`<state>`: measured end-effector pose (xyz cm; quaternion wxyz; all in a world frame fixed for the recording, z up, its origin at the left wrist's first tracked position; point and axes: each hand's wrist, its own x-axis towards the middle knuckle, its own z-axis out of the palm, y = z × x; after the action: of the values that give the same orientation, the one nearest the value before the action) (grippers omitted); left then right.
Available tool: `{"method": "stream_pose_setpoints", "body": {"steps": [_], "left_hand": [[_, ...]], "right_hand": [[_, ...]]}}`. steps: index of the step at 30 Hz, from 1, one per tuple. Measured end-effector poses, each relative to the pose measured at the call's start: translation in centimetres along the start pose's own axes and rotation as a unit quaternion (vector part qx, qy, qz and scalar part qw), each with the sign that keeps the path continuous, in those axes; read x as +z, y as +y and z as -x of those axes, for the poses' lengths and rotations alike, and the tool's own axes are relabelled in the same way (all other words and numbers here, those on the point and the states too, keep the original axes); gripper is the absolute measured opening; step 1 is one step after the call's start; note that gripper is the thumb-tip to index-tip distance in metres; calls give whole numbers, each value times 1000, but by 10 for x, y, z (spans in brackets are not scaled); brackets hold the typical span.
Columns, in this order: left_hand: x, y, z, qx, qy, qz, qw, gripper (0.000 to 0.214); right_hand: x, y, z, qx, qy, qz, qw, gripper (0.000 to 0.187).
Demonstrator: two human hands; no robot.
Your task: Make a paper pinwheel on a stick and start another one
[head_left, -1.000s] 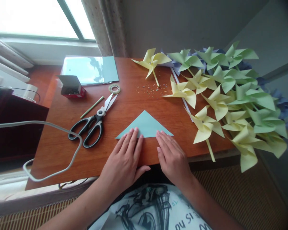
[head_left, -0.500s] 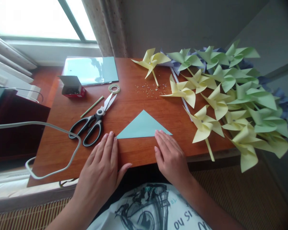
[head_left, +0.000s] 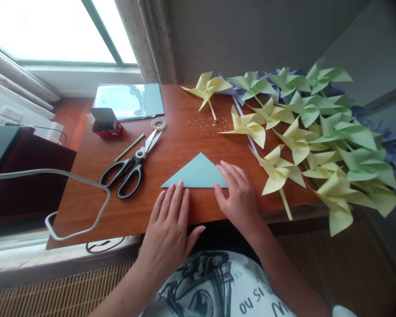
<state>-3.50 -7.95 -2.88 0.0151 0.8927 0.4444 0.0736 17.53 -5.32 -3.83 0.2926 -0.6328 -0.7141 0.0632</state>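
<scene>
A sheet of light blue paper [head_left: 198, 172], folded into a triangle, lies flat on the wooden table with its long edge toward me and its peak pointing away. My left hand [head_left: 171, 215] lies palm down, fingers stretched and thumb apart, its fingertips on the long edge left of the middle. Over the right corner of the paper rests my right hand [head_left: 237, 193], fingers extended and thumb spread, hiding that corner. Scissors [head_left: 132, 165] with black handles lie partly open to the left of the paper.
Many yellow and green paper pinwheels [head_left: 279, 167] crowd the right side. At the back left are a packet of blue paper [head_left: 128, 101], a small red box [head_left: 106, 123], a tape roll [head_left: 159, 124] and a green stick [head_left: 130, 147]. A white cable [head_left: 95, 220] loops at left.
My left hand has slid right along the paper's long edge from its left corner. My right hand has shifted slightly up and right over the right corner. The view has shifted a little.
</scene>
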Motion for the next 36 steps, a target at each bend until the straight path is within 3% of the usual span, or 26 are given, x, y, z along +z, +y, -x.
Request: {"method": "stream_pose_setpoints", "body": {"steps": [6, 11, 15, 18, 22, 27, 31, 36], "left_hand": [[3, 5, -5, 9, -8, -4, 1000, 83], [3, -4, -8, 15, 1, 23, 1000, 77], [4, -13, -12, 2, 25, 52, 998, 67], [0, -15, -19, -29, 61, 83, 994, 66], [-14, -11, -33, -81, 128, 157, 976, 71], [-25, -13, -34, 6, 144, 169, 975, 48], [-20, -29, -27, 59, 115, 174, 976, 30], [-16, -49, -23, 115, 109, 158, 975, 23]], "right_hand": [[3, 3, -10, 7, 2, -58, 998, 43], [-7, -2, -9, 23, 20, -161, 986, 41], [-12, -2, -8, 29, 6, -177, 984, 32], [-13, -5, -5, 6, 24, -176, 984, 22], [-10, -16, 5, -71, 46, -139, 987, 30], [-13, -28, 14, -129, 3, -144, 981, 32], [-21, -28, 8, -139, -74, -182, 971, 23], [-20, -22, -3, -173, -110, -167, 964, 27]]}}
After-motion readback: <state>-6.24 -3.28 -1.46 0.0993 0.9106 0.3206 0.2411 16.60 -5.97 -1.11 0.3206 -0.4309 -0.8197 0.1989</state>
